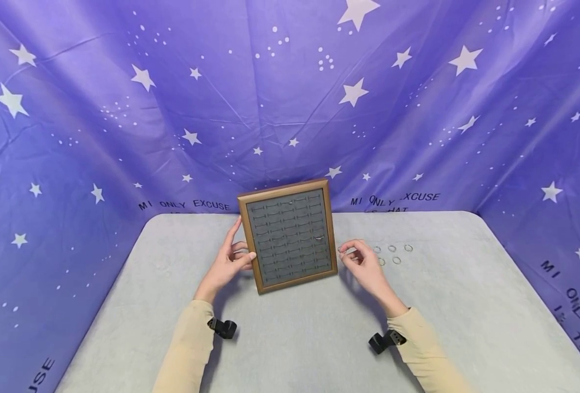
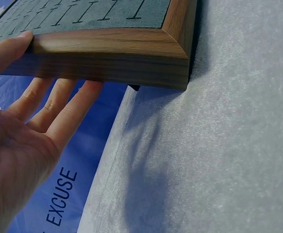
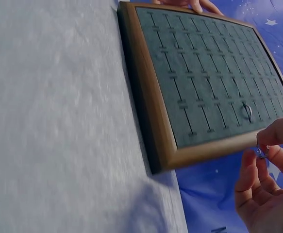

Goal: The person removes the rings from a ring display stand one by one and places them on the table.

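A wood-framed ring display tray (image 1: 292, 237) with a dark slotted pad stands tilted up on the table. My left hand (image 1: 226, 267) grips its left side, thumb on the front edge and fingers behind, as the left wrist view shows. Beside the tray's right edge, my right hand (image 1: 364, 266) pinches a small ring (image 3: 262, 152) between thumb and fingertips. One silver ring (image 3: 248, 111) sits in a slot close to that edge. Something small and pale also shows near the pad's top in the head view, too small to make out.
Several loose rings (image 1: 392, 249) lie on the grey-covered table (image 1: 300, 338) just right of my right hand. A purple star-printed curtain (image 1: 270, 109) hangs behind the table and along both sides.
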`<action>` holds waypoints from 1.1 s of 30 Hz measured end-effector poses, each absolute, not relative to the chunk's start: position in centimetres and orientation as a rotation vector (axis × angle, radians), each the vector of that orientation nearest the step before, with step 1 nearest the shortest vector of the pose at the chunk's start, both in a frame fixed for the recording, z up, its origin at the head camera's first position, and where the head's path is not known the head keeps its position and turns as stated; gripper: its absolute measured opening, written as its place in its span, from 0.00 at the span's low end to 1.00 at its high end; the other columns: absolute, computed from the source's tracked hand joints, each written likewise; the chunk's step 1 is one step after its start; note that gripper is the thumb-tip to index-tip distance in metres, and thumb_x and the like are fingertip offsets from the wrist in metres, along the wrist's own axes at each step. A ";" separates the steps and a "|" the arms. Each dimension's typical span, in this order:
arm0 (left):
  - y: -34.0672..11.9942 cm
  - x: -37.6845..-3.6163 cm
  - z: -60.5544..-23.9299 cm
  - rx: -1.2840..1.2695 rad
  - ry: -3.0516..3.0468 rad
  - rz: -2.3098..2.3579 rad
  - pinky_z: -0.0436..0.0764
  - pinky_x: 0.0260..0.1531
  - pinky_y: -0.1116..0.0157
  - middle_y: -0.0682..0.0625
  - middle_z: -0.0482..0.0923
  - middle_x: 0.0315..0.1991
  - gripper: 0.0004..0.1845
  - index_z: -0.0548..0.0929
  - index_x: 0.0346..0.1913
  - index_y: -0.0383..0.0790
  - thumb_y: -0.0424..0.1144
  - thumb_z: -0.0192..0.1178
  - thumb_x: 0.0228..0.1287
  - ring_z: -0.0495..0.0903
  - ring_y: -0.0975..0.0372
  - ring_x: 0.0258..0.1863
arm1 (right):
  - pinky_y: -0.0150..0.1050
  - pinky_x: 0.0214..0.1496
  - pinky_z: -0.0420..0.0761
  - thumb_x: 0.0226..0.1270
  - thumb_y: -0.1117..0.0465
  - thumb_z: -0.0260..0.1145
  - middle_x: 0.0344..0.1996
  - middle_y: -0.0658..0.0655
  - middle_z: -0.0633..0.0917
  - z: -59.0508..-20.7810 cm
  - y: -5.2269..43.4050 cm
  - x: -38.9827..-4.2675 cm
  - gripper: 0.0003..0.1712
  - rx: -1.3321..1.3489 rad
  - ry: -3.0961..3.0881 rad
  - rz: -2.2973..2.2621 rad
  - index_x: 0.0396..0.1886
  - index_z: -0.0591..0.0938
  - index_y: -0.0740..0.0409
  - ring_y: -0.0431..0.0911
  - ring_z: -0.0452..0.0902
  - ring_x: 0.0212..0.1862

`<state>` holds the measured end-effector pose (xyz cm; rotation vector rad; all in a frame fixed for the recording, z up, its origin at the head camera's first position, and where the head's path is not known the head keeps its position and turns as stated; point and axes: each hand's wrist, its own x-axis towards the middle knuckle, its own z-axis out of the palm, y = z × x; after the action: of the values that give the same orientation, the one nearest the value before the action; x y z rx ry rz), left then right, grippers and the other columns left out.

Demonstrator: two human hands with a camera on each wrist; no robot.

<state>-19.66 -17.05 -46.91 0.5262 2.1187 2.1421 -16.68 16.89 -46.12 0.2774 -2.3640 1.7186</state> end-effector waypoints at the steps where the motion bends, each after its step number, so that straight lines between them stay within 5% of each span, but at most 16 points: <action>1: -17.0 -19.7 -46.9 0.529 2.116 2.143 0.85 0.35 0.53 0.39 0.77 0.42 0.50 0.45 0.78 0.59 0.23 0.59 0.63 0.83 0.54 0.34 | 0.27 0.32 0.77 0.58 0.78 0.63 0.41 0.65 0.76 -45.9 17.1 -16.6 0.07 0.275 -2.368 1.710 0.38 0.79 0.70 0.40 0.76 0.32; 10: -17.1 -19.6 -47.0 0.537 2.122 2.150 0.85 0.34 0.52 0.39 0.77 0.42 0.50 0.45 0.78 0.58 0.23 0.60 0.62 0.83 0.53 0.34 | 0.27 0.33 0.76 0.58 0.79 0.61 0.41 0.69 0.77 -43.2 18.2 -14.8 0.06 0.244 -2.421 1.627 0.37 0.78 0.75 0.46 0.77 0.32; 23: -17.0 -19.8 -46.8 0.466 2.117 2.127 0.84 0.36 0.51 0.38 0.75 0.43 0.50 0.43 0.78 0.59 0.22 0.59 0.64 0.82 0.52 0.34 | 0.25 0.32 0.75 0.61 0.78 0.61 0.42 0.69 0.77 -44.0 20.7 -14.8 0.05 0.204 -2.379 1.624 0.38 0.78 0.77 0.42 0.78 0.31; 33: -16.6 -18.5 -44.4 0.491 2.129 2.099 0.85 0.37 0.55 0.27 0.71 0.44 0.48 0.42 0.78 0.48 0.21 0.57 0.64 0.81 0.54 0.35 | 0.30 0.25 0.75 0.62 0.77 0.60 0.36 0.73 0.80 -44.5 22.7 -14.5 0.06 0.127 -2.390 1.645 0.39 0.77 0.77 0.34 0.76 0.27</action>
<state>-18.52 -16.62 -44.40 0.4912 2.1295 2.0989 -14.49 22.75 -44.51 0.1267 -2.3904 1.6446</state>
